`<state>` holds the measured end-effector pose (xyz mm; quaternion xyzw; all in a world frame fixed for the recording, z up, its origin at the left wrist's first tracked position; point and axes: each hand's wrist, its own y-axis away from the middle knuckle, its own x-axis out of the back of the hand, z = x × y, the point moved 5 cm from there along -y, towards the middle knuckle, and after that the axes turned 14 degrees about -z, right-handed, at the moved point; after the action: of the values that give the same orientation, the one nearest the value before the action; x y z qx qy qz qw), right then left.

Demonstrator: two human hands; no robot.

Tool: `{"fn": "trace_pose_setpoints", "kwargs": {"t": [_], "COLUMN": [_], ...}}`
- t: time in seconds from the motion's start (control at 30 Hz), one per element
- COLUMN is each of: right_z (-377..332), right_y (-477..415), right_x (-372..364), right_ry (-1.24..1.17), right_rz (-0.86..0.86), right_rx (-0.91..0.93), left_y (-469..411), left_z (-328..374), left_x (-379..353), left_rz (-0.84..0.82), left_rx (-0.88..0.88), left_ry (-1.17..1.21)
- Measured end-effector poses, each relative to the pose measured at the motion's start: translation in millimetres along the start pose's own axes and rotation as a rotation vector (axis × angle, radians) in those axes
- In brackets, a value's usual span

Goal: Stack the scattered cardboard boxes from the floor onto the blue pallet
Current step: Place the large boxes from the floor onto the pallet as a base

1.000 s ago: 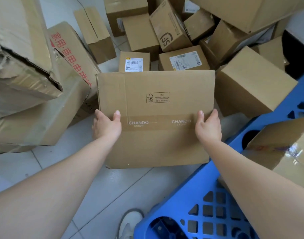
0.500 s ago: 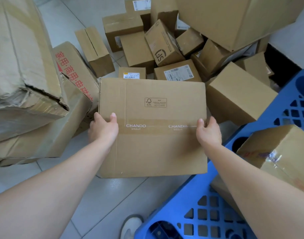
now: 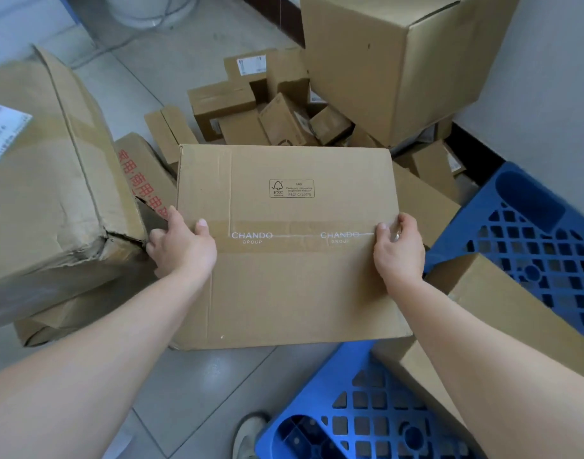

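Note:
A wide cardboard box with CHANDO tape is held in front of me, its top face towards the camera. My left hand grips its left edge, thumb on top. My right hand grips the right edge the same way. The blue pallet lies to the right and below, its grid running down to the bottom edge. One cardboard box rests on the pallet under my right forearm. Several small boxes lie scattered on the floor behind the held box.
Crushed large boxes are piled at the left, one with red print. A big box stands at the back right against a grey wall. My shoe shows at the bottom on the grey tile floor.
The box has risen off the floor between both hands and sits closer to me. The view has tilted up, showing more of the far floor and wall.

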<state>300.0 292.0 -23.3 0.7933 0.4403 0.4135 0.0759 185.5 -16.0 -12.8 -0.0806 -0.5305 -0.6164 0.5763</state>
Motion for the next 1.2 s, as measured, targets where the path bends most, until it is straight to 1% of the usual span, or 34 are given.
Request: {"fn": "trace_pose_setpoints", "kwargs": {"t": [0.27, 0.57, 0.77, 0.9, 1.2], "right_z": [-48, -56, -30, -3, 66], "right_y": [35, 90, 138, 172, 261], "right_x": [66, 152, 204, 231, 259], "right_ry": [0.03, 0.033, 0.008, -0.019, -0.109], "right_rz": [0.08, 0.202, 0.293, 0.339, 0.431], "right_rx": [0.026, 0.039, -0.007, -0.085, -0.26], "left_y": [46, 118, 176, 206, 271], "left_z": [65, 120, 143, 153, 147], "left_x": [48, 66, 57, 44, 6], "left_rz": [-0.003, -0.041, -0.102, -0.148, -0.312], "left_rx": [-0.116, -0.258, -0.36, -0.439, -0.548], "left_ry": [-0.052, -0.048, -0.073, -0.112, -0.201]}}
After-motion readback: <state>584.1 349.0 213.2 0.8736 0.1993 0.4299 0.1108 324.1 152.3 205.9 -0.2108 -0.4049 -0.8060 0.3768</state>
